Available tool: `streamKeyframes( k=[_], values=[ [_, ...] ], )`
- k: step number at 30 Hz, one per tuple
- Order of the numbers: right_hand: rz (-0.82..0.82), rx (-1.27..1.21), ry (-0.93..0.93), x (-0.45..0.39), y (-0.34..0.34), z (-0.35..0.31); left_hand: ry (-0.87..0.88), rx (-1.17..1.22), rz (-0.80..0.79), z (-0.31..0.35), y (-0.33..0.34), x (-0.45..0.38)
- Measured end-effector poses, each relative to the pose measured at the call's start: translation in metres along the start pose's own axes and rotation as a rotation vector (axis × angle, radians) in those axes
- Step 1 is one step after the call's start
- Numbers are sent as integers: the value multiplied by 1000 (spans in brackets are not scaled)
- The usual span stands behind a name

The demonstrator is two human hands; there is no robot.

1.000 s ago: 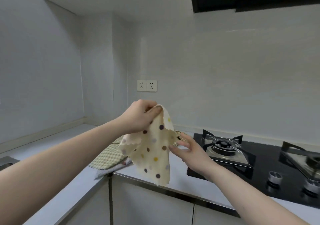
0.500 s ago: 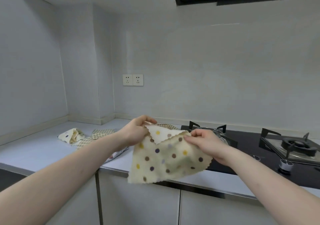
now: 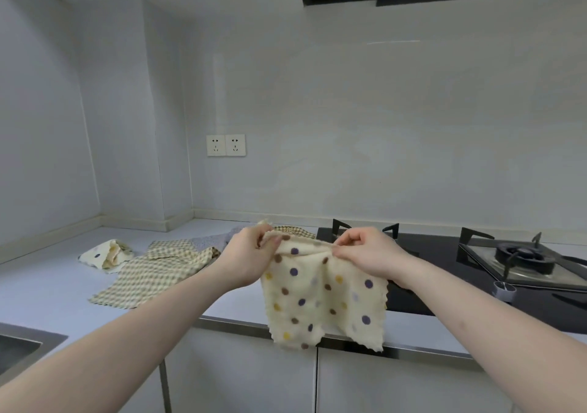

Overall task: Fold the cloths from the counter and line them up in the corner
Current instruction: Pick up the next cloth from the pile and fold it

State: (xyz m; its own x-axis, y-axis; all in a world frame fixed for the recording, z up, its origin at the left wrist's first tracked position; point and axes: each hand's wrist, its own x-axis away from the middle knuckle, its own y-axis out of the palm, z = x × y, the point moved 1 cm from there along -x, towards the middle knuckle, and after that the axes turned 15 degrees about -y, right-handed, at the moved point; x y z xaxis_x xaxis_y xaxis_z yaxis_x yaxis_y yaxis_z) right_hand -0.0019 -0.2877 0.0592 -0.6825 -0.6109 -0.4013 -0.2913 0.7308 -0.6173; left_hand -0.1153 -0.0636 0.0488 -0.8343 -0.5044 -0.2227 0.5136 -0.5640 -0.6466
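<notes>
Two hands: both raised in front of the counter edge, holding one cloth between them by its top edge.
Left hand: fingers and thumb pinch the top left corner of the polka-dot cloth.
Right hand: fingers curled, pinching the same top edge further right.
Polka-dot cloth: cream with purple, brown and yellow dots, hanging in the air, its lower edge dropping past the counter's front lip.
Checked cloth: lies spread and rumpled on the counter, left of the hands.
Crumpled dotted cloth: bunched just beside the checked one, nearer the corner.
More cloth: a checked piece and a greyish piece lie behind the hands, mostly hidden.
Gas hob: black glass, on the right.
Double socket: on the back wall.
Sink: its corner shows at lower left.
</notes>
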Motion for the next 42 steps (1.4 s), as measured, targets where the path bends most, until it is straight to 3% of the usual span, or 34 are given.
streamKeyframes(
  k=[16,25,29,32,36,40,42],
  values=[
    [-105,97,19,-21,-40,13,-30,-25,9,28,-9,-23],
    [57,-29,-163,-22,-55,4,19,234,73,38,-13,-20],
    [-72,-65,-161,-17,-64,5,15,232,108,42,-18,-24],
    [-115,108,-116,-18,-65,17,-28,125,116,36,-18,-31],
    [67,285,-93,-27,-70,23,-55,-57,139,29,-19,-45],
    [353,270,-174,-25,-83,9,49,70,241,40,-32,-44],
    [396,261,-244,-14,-87,2,112,139,230,43,-37,-36]
  ],
)
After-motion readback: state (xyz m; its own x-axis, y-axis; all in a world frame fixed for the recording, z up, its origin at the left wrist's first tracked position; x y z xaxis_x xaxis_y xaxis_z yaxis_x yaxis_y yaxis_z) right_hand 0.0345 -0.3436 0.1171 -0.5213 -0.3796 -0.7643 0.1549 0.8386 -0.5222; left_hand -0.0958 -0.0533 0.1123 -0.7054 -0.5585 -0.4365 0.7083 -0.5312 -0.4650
